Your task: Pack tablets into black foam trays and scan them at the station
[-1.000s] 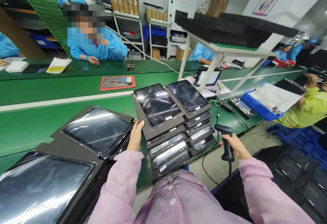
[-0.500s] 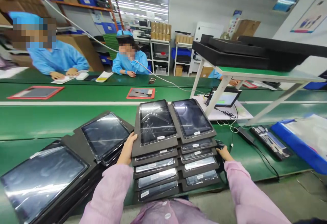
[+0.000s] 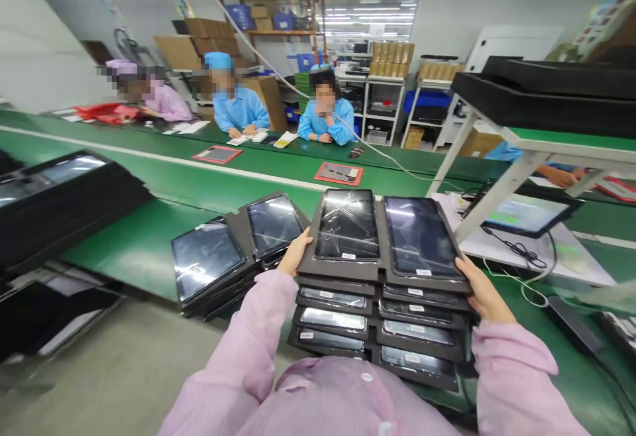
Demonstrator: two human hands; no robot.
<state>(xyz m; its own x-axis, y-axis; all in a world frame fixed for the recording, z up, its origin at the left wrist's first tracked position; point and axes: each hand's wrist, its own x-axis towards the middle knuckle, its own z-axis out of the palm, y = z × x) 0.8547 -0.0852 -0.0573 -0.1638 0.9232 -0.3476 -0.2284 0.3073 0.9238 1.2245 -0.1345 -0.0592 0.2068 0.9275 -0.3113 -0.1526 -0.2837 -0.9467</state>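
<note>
A stack of dark foam trays rises in front of my body, fanned toward me, each layer carrying tablet screens with small white labels. On the top foam tray lie two glossy tablet screens, a left one with film wrinkles and a right one. My left hand is closed on that tray's left edge. At its right edge, my right hand is closed too, fingertips by the screen's corner and thumb hidden. Left of my left hand sits another tray stack with a reflective screen on top.
Further left stands another black tray stack. A white-legged stand bears black trays at right, beside a monitor and loose cables. Across the green bench, several co-workers sit; red-framed panels lie before them.
The view has swung left, bringing the far-left trays in. My right hand has moved up from the stack's lower right side onto the top tray's edge. My left hand keeps its hold.
</note>
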